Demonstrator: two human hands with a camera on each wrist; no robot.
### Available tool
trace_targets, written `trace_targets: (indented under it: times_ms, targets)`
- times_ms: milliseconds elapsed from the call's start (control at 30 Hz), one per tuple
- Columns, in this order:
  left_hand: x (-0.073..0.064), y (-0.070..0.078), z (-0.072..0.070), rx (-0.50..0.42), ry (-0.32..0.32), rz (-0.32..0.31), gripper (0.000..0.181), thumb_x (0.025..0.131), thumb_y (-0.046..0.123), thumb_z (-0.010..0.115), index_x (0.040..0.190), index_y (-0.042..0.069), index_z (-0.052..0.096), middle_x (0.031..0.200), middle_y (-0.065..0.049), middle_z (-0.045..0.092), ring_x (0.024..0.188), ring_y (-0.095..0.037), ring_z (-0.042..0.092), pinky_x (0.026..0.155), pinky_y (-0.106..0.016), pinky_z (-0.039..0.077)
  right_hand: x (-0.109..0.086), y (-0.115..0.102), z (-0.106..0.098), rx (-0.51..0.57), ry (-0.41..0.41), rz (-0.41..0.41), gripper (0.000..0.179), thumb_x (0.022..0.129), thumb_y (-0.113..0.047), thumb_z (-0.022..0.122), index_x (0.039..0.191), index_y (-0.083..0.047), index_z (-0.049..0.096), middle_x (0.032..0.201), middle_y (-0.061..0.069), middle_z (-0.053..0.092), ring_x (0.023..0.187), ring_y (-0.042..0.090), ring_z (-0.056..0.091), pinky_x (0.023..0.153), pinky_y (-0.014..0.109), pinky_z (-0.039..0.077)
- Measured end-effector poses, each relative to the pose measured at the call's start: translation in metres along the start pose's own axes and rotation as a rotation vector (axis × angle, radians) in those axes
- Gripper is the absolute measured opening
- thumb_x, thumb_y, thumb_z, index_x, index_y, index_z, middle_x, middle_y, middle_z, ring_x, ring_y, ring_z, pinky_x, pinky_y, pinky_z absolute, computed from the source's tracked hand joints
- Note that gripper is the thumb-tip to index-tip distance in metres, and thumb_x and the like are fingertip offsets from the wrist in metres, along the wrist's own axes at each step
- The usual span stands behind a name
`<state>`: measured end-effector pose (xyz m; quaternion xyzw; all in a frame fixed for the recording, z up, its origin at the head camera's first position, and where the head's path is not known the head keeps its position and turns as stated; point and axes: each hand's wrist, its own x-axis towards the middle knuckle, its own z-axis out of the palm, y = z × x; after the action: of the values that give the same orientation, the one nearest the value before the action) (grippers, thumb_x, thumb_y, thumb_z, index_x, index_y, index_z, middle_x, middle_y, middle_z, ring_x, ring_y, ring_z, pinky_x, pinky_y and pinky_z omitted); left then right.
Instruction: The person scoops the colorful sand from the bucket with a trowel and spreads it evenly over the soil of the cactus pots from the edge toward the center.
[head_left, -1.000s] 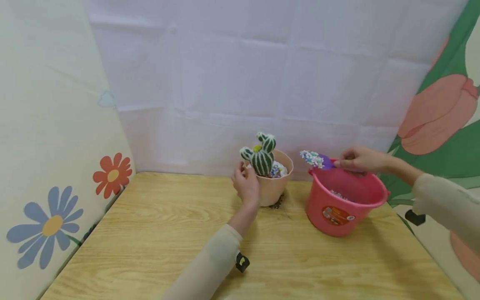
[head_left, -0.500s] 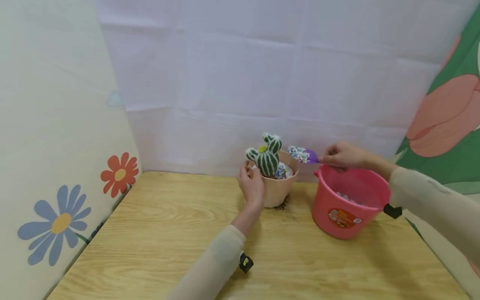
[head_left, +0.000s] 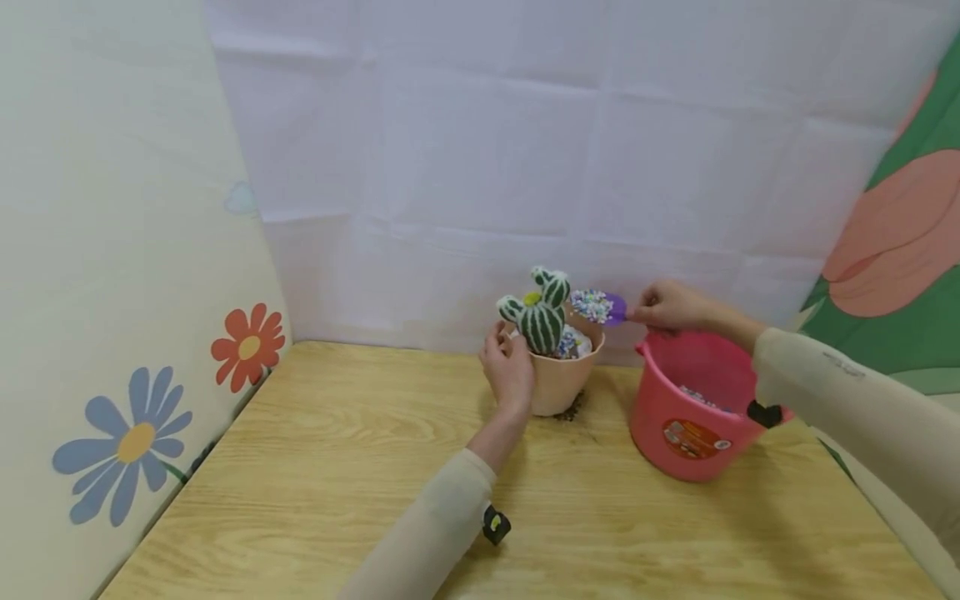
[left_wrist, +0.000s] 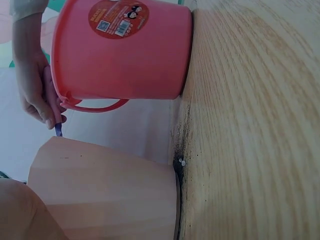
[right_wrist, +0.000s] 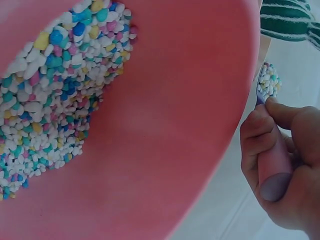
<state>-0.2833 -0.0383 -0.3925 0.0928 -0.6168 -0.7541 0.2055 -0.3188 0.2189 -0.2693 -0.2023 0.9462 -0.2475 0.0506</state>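
A potted cactus (head_left: 542, 323), green with white stripes, stands in a peach flower pot (head_left: 558, 387), with colourful pebbles (head_left: 573, 342) around its base. My left hand (head_left: 510, 371) holds the pot's left rim beside the cactus; its fingertips are partly hidden. In my right hand (head_left: 667, 306) is the pink handle of a purple trowel (head_left: 617, 310), gripped with curled fingers, as the right wrist view shows. The trowel's blade carries a heap of small pebbles (head_left: 591, 305) over the pot's right rim. Below my right forearm stands a pink bucket (head_left: 675, 425).
Many coloured pebbles (right_wrist: 55, 95) lie inside the bucket. Dark soil crumbs (head_left: 573, 408) are scattered on the wooden table (head_left: 337, 467) by the pot's foot. A white cloth (head_left: 450, 167) hangs close behind; flower-patterned panels stand at both sides.
My right hand has carried the loaded trowel leftward from above the bucket to the pot's rim. My left hand stays at the pot, while the head view has shifted slightly.
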Motion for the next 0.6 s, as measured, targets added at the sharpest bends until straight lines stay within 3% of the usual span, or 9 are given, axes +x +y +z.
trace_targets:
  times_ms: [233,600]
  targets:
    - [0.0,0.0,-0.001,-0.009,0.002,-0.008,0.051,0.093,0.018,0.055,0.144,0.011,0.055,0.135,-0.013,0.048,0.118,-0.027,0.052,0.097,-0.039,0.048,0.008,0.0,-0.001,-0.016,0.006,-0.006,0.036,0.1,-0.021,0.066,0.073,0.003,0.065,0.058,0.007,0.059,0.045,0.011,0.051,0.044,0.025,0.044]
    - [0.0,0.0,0.002,0.007,0.011,-0.002,0.051,0.092,0.019,0.055,0.143,0.012,0.056,0.135,-0.014,0.049,0.119,-0.03,0.052,0.098,-0.041,0.048,0.013,-0.002,0.0,-0.066,0.022,-0.014,0.033,0.099,-0.019,0.067,0.069,-0.005,0.065,0.06,0.008,0.061,0.047,0.012,0.051,0.044,0.025,0.045]
